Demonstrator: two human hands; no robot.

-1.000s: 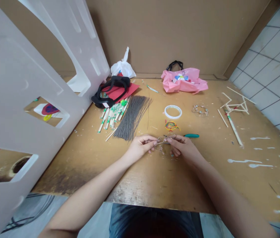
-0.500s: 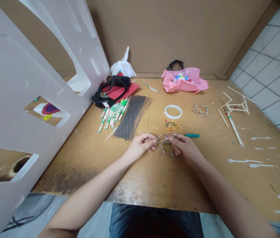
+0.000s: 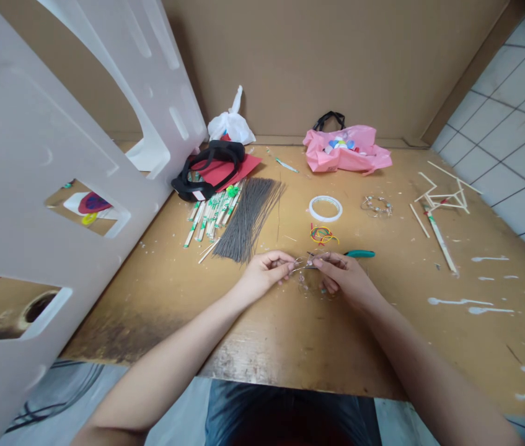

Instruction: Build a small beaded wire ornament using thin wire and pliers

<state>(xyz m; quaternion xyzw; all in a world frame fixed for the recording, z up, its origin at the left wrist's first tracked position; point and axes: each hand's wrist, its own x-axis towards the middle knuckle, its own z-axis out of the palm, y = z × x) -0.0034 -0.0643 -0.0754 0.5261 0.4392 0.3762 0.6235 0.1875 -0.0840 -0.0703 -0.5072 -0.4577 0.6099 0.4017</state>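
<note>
A fine wire [image 3: 299,269] is held over the middle of the table [image 3: 262,353], about midway between its near and far edges. It is gripped from 2 sides: by the left hand [image 3: 268,272], whose thumb and forefinger are nearly closed on it, and by the right hand [image 3: 340,272], whose thumb and forefinger are pinched likewise, the lower fingers loosely curled. The stretch between is laid roughly parallel to the near edge, to the right of the left fingertips and to the left of the right ones; neither hand can be called nearer. Clear bead-like bits [image 3: 302,282] are seen just nearer the near edge, too small to be told apart. A teal-handled tool [image 3: 359,254] is partly covered by the right hand, its handle pointed towards the right edge.
</note>
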